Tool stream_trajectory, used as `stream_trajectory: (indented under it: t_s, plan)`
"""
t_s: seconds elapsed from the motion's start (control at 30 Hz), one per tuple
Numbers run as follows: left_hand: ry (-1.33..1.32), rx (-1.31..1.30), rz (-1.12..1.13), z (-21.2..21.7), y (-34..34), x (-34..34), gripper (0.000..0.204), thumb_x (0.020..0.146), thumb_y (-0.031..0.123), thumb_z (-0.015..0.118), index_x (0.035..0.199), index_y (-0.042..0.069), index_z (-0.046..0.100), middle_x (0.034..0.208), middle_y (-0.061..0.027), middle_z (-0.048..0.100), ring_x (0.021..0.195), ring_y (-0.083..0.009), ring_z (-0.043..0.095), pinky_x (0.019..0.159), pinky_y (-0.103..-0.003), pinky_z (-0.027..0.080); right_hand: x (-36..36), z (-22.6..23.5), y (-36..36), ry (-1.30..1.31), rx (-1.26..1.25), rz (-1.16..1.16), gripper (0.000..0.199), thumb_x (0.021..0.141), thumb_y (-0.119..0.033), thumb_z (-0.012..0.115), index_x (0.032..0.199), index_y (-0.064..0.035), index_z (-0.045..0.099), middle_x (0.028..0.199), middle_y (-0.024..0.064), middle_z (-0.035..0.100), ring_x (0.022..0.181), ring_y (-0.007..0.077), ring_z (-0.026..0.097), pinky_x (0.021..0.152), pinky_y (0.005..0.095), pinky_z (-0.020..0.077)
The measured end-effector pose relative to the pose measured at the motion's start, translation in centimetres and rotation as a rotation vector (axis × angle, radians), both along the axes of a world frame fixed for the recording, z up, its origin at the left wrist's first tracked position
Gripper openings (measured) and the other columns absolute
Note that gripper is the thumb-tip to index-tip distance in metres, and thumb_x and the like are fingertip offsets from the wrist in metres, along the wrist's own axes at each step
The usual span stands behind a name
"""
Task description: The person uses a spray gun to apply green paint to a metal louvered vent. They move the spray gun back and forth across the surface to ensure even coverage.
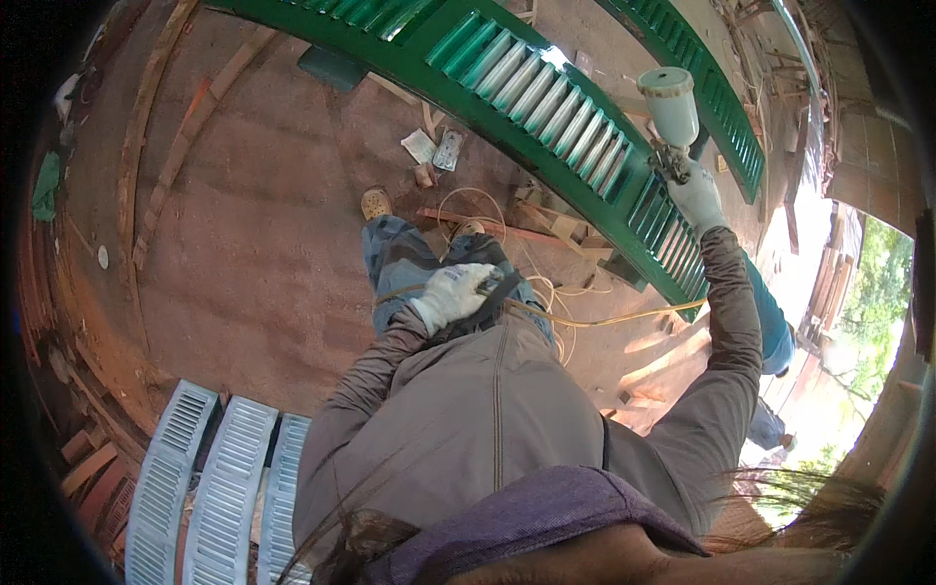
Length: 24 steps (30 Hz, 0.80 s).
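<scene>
My right hand [695, 195], in a pale work glove, grips a paint spray gun [670, 164] with a whitish cup [673, 109] on top. It is over a long louvred shutter [458, 83] with a glossy green frame. Several slats in its middle section are still whitish, while others are green. In front of my waist, my left hand [453, 295], also gloved, is closed around a thin yellow hose [624, 320] that shows on both sides of it. A dark strap-like piece lies beside those fingers, which partly hide the hose.
A second green shutter [697, 83] stands at the far right. Pale grey louvred panels [229, 478] lie at the lower left. Hose loops, wood scraps [556, 224] and small packets [419, 147] lie on the reddish floor by my feet. Long wooden strips [195, 127] lie at the left.
</scene>
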<state>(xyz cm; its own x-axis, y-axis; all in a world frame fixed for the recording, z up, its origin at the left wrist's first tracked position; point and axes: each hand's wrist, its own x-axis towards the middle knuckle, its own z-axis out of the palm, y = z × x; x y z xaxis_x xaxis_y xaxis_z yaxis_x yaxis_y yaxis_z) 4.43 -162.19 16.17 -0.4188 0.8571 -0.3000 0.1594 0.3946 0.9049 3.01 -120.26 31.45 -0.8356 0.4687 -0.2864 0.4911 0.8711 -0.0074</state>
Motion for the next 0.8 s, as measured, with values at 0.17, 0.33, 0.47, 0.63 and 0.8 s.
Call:
stream_trajectory:
  t_s: [0.17,0.33,0.47,0.63,0.8]
  plan:
    - [-0.01,0.013,-0.027,0.1,-3.9,-5.2,0.04,0.083,0.029,0.062,0.118,0.01,0.061,0.112,-0.0147,0.066,0.106,-0.034,0.062,0.088,-0.042,0.05,2.2,3.9,-4.8,-0.011,-0.366,-0.236,0.04,0.083,-0.024,0.072,0.118,-0.004,0.064,0.106,0.0213,0.068,0.1,0.0337,0.066,0.086,0.0396,0.0515]
    - [-0.029,0.022,-0.114,-0.3,-4.8,-7.6,0.044,0.084,0.031,0.062,0.122,0.009,0.06,0.115,-0.0155,0.066,0.108,-0.0345,0.061,0.089,-0.043,0.049,2.5,4.4,-5.1,0.055,-0.489,-0.243,0.049,0.084,-0.023,0.074,0.126,-0.0021,0.06,0.117,0.0193,0.066,0.105,0.0297,0.066,0.091,0.037,0.0503]
    - [0.008,0.013,-0.175,-0.5,-4.4,-8.4,0.045,0.085,0.033,0.062,0.123,0.009,0.06,0.115,-0.0161,0.066,0.108,-0.0344,0.062,0.09,-0.043,0.05,0.5,3.6,-3.9,0.021,-0.045,-0.054,0.047,0.084,-0.026,0.071,0.127,-0.0088,0.062,0.109,0.0208,0.068,0.104,0.0354,0.065,0.089,0.0407,0.0512]
    - [0.061,0.033,-0.126,-1.5,-4.1,-8.0,0.044,0.087,0.033,0.061,0.123,0.008,0.06,0.116,-0.0159,0.066,0.108,-0.0341,0.062,0.09,-0.043,0.05,0.3,2.3,-1.9,0.172,0.102,-0.088,0.048,0.084,-0.032,0.068,0.128,-0.013,0.061,0.107,0.0207,0.068,0.102,0.0382,0.063,0.088,0.0442,0.0506]
    - [0.068,0.042,-0.1,-0.1,-2.8,-7.6,0.042,0.087,0.033,0.061,0.121,0.008,0.061,0.118,-0.0157,0.065,0.109,-0.0337,0.062,0.091,-0.042,0.05,0.4,3.4,-3.3,0.133,0.009,-0.026,0.045,0.083,-0.031,0.069,0.124,-0.0107,0.063,0.104,0.0195,0.069,0.1,0.0389,0.064,0.086,0.0438,0.0511]
